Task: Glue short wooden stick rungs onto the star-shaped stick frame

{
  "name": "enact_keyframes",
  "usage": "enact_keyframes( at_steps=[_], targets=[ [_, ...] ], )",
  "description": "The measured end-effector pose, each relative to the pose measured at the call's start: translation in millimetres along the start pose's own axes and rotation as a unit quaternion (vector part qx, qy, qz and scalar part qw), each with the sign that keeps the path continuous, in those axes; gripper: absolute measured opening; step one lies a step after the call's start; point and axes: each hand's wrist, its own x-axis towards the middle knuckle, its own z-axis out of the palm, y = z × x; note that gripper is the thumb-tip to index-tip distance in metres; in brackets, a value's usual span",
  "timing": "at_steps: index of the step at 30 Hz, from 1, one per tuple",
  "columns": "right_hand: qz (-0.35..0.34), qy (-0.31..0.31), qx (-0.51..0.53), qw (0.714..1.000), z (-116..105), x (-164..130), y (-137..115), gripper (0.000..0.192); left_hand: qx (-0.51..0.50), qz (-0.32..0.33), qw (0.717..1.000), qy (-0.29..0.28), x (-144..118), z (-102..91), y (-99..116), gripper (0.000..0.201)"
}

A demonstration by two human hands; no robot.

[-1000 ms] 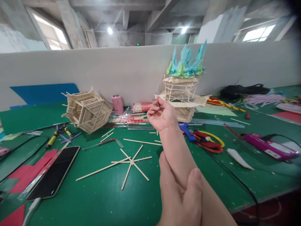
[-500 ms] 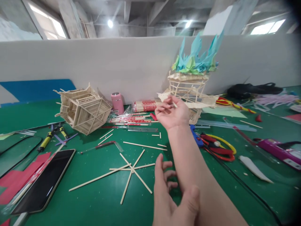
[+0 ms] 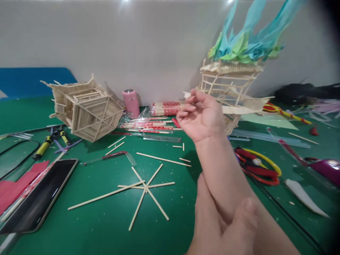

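My right hand (image 3: 202,118) is raised above the green table (image 3: 106,233), in front of a stick tower (image 3: 228,88) topped with blue and green folded paper (image 3: 247,42). Its fingers are curled and pinched together; whether a bit of stick sits between them I cannot tell. My left hand (image 3: 223,223) is wrapped around my right forearm (image 3: 223,173) near the bottom edge, thumb on top. Loose wooden sticks (image 3: 143,186) lie crossed in a star on the table to the left of my arms.
A hexagonal stick model (image 3: 87,109) lies on its side at the back left, beside a pink bottle (image 3: 131,102) and packs of chopsticks (image 3: 164,108). Red-and-yellow scissors (image 3: 260,166) lie right of my arm. A phone (image 3: 39,194) and pliers (image 3: 46,143) are on the left.
The view has dipped and moved closer to the table. My left hand, briefly loosened with fingers spread, has closed around the right forearm again. The right hand stays raised.
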Motion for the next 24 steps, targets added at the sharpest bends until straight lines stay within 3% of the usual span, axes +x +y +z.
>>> enact_keyframes(
  at_steps=[2,4,5,6,8,9,11,13,15,17,21,24],
  targets=[
    [-0.033,-0.002,-0.068,0.997,-5,-2,0,0.017,0.083,0.079,0.993,-0.015,-2,-22.4,-1,0.067],
    [-0.063,-0.023,-0.18,0.981,-14,-11,5,0.012,0.21,0.181,0.959,-0.058,-6,-58.8,2,0.047],
    [-0.071,-0.053,-0.257,0.962,-21,-19,11,0.01,0.284,0.228,0.926,-0.098,-9,-79.9,5,0.042],
    [-0.06,-0.076,-0.301,0.949,-29,-28,17,0.008,0.36,0.254,0.893,-0.094,-12,-101.1,8,0.036],
    [-0.015,-0.121,-0.367,0.922,-46,-52,34,0.009,0.483,0.301,0.822,-0.035,-17,-139.7,14,0.023],
    [0.006,-0.186,-0.453,0.872,-54,-64,42,0.009,0.53,0.309,0.789,-0.006,-19,-155.5,16,0.019],
    [0.006,-0.25,-0.59,0.768,-68,-86,58,0.009,0.598,0.325,0.733,0.011,-19,-178.3,19,0.013],
    [-0.015,-0.288,-0.675,0.679,-77,-102,70,0.01,0.635,0.336,0.695,-0.005,-16,-189.5,19,0.012],
    [-0.038,-0.305,-0.716,0.627,-83,-110,79,0.01,0.649,0.351,0.674,-0.014,-12,-191.8,17,0.011],
    [-0.051,-0.308,-0.734,0.603,-86,-115,85,0.009,0.651,0.379,0.658,-0.008,-6,-189.9,13,0.011],
    [-0.057,-0.316,-0.76,0.566,-88,-119,93,0.013,0.655,0.429,0.619,0.059,1,-187.4,2,0.015],
    [-0.06,-0.321,-0.768,0.551,-84,-121,96,0.015,0.642,0.4,0.647,0.092,2,-189.2,-8,0.021]
  ],
)
